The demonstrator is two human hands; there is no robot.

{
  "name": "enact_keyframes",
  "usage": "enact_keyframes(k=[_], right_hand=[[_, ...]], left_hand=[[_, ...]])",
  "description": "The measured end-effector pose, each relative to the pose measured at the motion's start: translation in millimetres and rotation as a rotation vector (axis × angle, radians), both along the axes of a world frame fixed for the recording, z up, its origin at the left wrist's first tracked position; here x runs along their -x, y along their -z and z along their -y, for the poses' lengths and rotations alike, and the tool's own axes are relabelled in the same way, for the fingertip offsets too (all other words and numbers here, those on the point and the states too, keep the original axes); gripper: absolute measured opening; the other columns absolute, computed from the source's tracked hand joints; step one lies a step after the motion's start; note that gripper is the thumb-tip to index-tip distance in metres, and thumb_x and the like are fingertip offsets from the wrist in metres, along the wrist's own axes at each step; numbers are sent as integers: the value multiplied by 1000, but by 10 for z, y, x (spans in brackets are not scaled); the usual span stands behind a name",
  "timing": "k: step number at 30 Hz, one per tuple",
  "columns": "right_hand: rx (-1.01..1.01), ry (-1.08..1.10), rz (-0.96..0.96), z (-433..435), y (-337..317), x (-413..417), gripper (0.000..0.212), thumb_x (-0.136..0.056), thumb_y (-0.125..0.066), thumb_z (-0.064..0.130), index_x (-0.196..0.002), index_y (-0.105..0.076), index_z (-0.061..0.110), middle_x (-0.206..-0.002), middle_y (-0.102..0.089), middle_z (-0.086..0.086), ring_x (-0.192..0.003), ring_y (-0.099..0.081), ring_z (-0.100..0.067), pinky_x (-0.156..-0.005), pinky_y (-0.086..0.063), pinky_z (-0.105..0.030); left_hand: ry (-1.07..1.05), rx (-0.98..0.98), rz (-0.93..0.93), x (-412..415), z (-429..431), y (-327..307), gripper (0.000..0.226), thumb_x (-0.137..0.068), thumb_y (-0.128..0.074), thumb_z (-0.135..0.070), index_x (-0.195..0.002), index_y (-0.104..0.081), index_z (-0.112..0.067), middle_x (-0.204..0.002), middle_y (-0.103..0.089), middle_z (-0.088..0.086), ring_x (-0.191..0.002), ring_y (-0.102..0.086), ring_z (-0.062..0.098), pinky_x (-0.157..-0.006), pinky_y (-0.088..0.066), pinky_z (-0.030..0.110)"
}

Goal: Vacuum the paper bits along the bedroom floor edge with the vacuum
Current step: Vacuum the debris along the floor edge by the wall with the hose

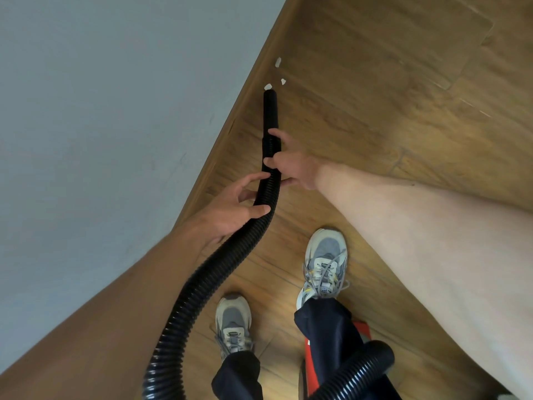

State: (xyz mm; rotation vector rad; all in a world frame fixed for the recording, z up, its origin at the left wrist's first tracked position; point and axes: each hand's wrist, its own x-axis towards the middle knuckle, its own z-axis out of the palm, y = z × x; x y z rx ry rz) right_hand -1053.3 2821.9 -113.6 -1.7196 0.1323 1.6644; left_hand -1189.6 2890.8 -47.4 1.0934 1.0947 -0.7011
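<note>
A black ribbed vacuum hose (pixel 219 272) runs up from the bottom of the view to a smooth black nozzle (pixel 270 111) that points along the wall's foot. My right hand (pixel 288 163) grips the hose just below the nozzle. My left hand (pixel 233 206) holds the hose a little lower, with its fingers wrapped loosely around it. Three white paper bits lie on the wooden floor by the skirting: one (pixel 268 87) touches the nozzle's tip, one (pixel 283 81) lies just to its right, one (pixel 278 62) lies farther ahead.
A grey-blue wall (pixel 115 111) fills the left side, with a wooden skirting board (pixel 230 134) at its base. My two feet in grey sneakers (pixel 324 264) stand on the wood floor. A red vacuum body (pixel 311 368) and another hose loop (pixel 357 370) sit at the bottom right.
</note>
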Motion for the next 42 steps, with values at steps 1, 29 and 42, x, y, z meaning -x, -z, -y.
enact_keyframes(k=[1, 29, 42], right_hand=[[-2, -6, -1, -5, 4, -12, 71, -97, -54, -1, -151, -31, 38, -127, -51, 0, -87, -57, -9, -45, -52, -20], [49, 35, -54, -76, -198, -714, 72, -96, -54, -2, -151, -31, 38, -135, -51, -6, -91, -58, -16, -54, -51, -29], [58, 35, -49, -258, -175, -789, 70, -97, -52, -1, -151, -32, 39, -125, -52, -4, -84, -57, -13, -58, -52, -29]], left_hand=[[-2, 1, -2, -10, -4, -1, 62, -93, -65, -6, -136, -49, -48, -129, -58, -8, -103, -67, 20, -76, -62, 42], [69, -4, -2, -745, -117, -221, 63, -92, -65, -3, -138, -48, -42, -126, -59, -5, -100, -69, 21, -69, -62, 36], [117, -22, -19, -857, -334, -185, 61, -93, -67, -7, -136, -48, -45, -127, -59, -6, -103, -65, 16, -69, -58, 30]])
